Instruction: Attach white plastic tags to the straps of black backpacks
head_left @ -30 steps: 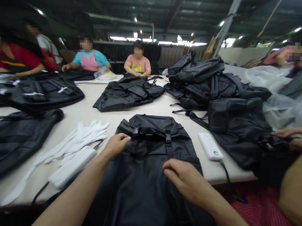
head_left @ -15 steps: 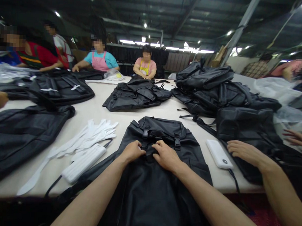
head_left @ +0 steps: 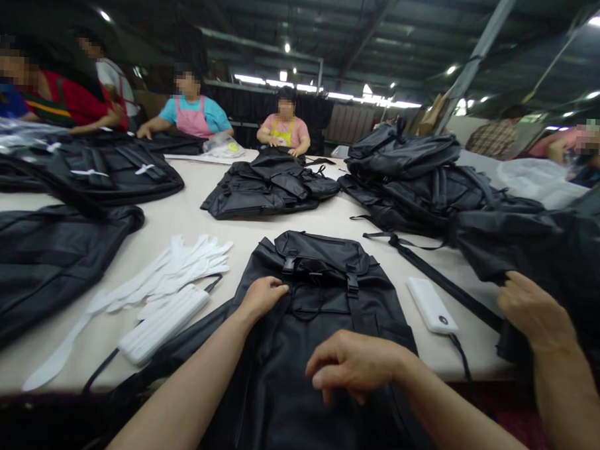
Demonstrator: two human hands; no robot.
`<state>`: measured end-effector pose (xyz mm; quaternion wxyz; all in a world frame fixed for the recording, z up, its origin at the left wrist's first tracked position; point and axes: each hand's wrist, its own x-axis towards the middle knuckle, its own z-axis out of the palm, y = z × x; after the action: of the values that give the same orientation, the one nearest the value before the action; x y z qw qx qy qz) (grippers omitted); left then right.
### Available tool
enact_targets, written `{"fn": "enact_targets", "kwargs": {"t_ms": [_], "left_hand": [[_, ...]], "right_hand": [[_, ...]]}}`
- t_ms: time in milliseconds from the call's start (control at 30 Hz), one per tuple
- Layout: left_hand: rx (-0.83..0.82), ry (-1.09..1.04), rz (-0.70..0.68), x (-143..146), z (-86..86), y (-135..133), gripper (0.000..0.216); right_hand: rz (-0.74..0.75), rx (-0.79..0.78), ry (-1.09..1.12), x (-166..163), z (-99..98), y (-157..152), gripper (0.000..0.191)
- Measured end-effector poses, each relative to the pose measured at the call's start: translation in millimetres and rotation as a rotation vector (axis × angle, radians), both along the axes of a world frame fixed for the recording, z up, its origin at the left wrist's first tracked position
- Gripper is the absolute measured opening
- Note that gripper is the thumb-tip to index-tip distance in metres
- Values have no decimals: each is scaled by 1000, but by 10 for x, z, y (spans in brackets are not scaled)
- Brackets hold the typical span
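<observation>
A black backpack (head_left: pixel 292 397) lies in front of me, its top flap (head_left: pixel 323 249) toward the far side and two buckles across its front. My left hand (head_left: pixel 264 298) is at the left side of the backpack below the flap, thumb and fingers closed on its material. Lower down, my right hand (head_left: pixel 351 363) hovers over the front panel, fingers loosely bent and apart, holding nothing. A thin black cord loop (head_left: pixel 306 311) lies on the front panel between the buckles.
White strips (head_left: pixel 179 269) and a white power bank (head_left: pixel 164 325) lie to the left, another power bank (head_left: pixel 431 307) to the right. Black bags are piled (head_left: pixel 407 163) at the back right. A co-worker's hand (head_left: pixel 537 308) grips a bag at right. Other people sit across the table.
My right hand has let go near the buckles and come back toward me. My left hand stays almost in place. The co-worker's hand at right has taken hold of a bag and shifted it.
</observation>
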<state>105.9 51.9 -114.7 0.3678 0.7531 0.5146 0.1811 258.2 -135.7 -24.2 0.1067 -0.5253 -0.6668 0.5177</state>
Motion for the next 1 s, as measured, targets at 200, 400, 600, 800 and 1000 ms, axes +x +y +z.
{"fn": "enact_targets", "kwargs": {"t_ms": [200,400,600,800,1000], "left_hand": [[-12,6,23,100,-31,96,20],[-21,-32,8,74,0,99,19],[33,-22,-9,103,-27,136,25],[78,-6,-5,80,-156,121,9],[165,-63,39,46,-183,19,7]], "right_hand": [[-387,404,-250,34,-159,375,20],[-713,403,-229,-127,-508,1104,27],[-820,416,-194,-191,-617,1301,27],[-946,378,-62,-170,-665,1477,25],[-1063,197,84,-206,-739,1599,18]]}}
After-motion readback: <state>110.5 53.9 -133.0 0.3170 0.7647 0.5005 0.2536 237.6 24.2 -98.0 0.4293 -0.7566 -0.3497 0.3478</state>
